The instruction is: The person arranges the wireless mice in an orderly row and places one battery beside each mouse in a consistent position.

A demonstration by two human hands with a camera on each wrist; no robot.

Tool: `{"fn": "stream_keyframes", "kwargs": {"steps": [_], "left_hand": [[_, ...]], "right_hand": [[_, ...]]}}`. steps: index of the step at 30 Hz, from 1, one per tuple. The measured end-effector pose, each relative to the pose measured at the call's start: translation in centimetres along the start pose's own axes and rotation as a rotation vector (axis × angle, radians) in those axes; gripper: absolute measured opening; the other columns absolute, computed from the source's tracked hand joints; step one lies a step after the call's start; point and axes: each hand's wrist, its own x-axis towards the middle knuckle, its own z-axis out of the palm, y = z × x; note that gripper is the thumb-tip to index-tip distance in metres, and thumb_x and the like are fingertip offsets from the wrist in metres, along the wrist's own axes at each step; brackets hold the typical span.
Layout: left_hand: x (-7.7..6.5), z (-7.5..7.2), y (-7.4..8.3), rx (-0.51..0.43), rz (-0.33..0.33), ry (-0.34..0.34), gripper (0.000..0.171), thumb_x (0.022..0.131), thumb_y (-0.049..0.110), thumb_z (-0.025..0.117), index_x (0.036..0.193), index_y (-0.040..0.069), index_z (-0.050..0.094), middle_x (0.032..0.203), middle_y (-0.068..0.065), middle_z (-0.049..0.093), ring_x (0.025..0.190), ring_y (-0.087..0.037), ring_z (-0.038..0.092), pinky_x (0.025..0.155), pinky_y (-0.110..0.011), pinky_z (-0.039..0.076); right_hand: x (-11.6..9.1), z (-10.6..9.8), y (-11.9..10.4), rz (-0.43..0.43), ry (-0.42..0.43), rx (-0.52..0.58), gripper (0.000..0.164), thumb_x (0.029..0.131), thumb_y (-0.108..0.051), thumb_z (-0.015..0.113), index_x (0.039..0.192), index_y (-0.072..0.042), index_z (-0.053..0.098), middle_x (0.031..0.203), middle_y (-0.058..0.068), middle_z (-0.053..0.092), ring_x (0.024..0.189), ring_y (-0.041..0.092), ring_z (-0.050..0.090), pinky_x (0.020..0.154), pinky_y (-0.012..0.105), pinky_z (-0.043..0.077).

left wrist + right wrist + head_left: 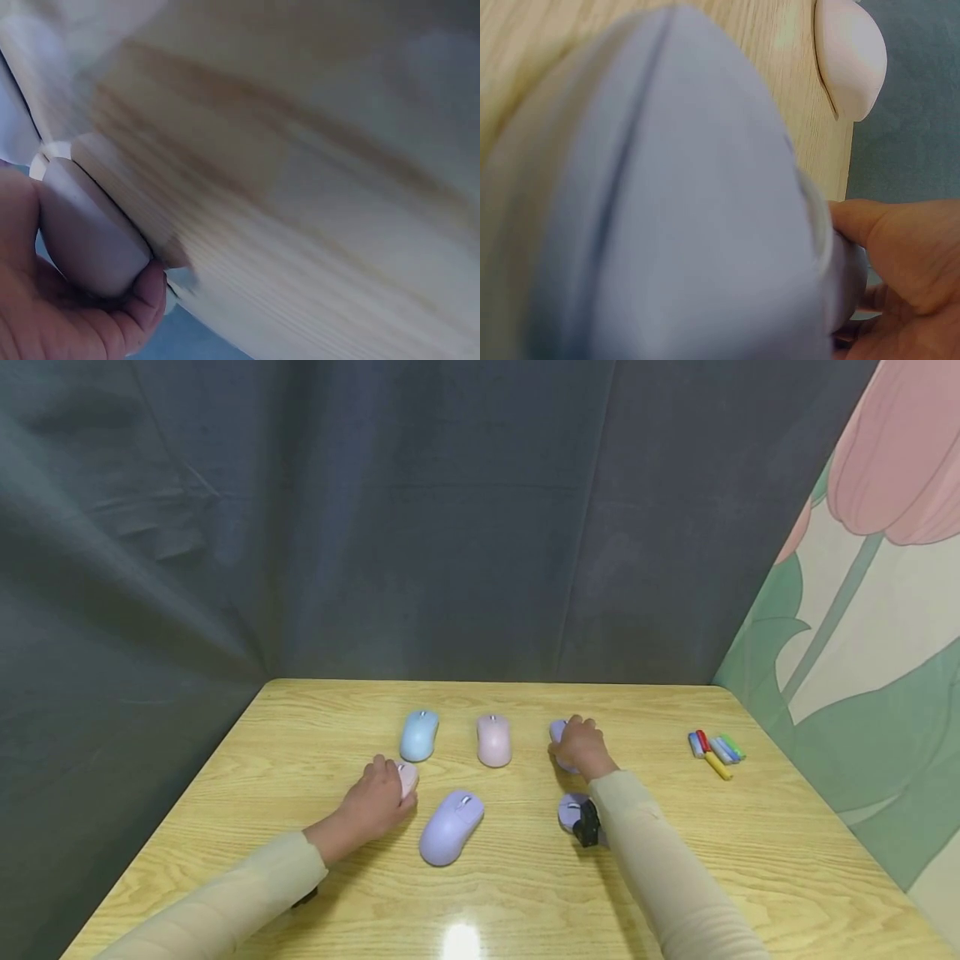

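My left hand (378, 797) grips a pale pink computer mouse (407, 778) on the left part of the table; in the left wrist view the fingers curl round the end of that mouse (90, 225). My right hand (582, 745) holds a purple mouse (558, 731) at the back right, covering most of it. Below the right hand lies another purple mouse (572, 807), partly hidden by the black wrist camera, and it looms large in the right wrist view. A third purple mouse (452, 828) lies tilted between the two arms.
A light blue mouse (419, 735) and a pink mouse (493, 741) sit in the back row on the wooden table (337, 702). Several small coloured sticks, one of them yellow (718, 766), lie at the far right. A dark curtain (450, 527) hangs behind the table's back edge.
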Motion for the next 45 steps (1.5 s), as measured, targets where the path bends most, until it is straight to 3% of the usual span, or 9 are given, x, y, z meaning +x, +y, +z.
{"fn": "stream_keyframes", "kwargs": {"steps": [9,33,45], "left_hand": [[-0.2,0.2,1.0,-0.031,-0.007,0.032,0.048,0.091,0.027,0.060,0.099,-0.019,0.048,0.085,-0.017,0.039,0.073,-0.026,0.044,0.055,-0.038,0.050],[-0.1,0.7,1.7,-0.025,-0.058,0.035,0.052,0.090,0.029,0.060,0.098,-0.021,0.048,0.086,-0.018,0.040,0.076,-0.029,0.046,0.055,-0.039,0.050],[0.1,0.7,1.8,-0.011,-0.048,0.049,0.050,0.089,0.028,0.061,0.094,-0.019,0.048,0.084,-0.017,0.039,0.073,-0.028,0.046,0.052,-0.037,0.050]], "right_hand": [[-0.1,-0.2,-0.1,0.002,-0.017,-0.006,0.073,0.096,-0.026,0.059,0.136,0.022,0.024,0.127,0.041,0.036,0.119,0.055,0.040,0.100,0.055,0.036],[0.0,0.0,-0.1,-0.004,-0.023,-0.004,0.076,0.096,-0.028,0.058,0.139,0.022,0.020,0.130,0.042,0.033,0.121,0.056,0.038,0.102,0.056,0.035],[-0.5,-0.7,-0.4,0.050,-0.048,0.078,0.079,0.096,-0.032,0.060,0.138,0.022,0.020,0.131,0.043,0.031,0.121,0.056,0.037,0.098,0.057,0.039]]}}
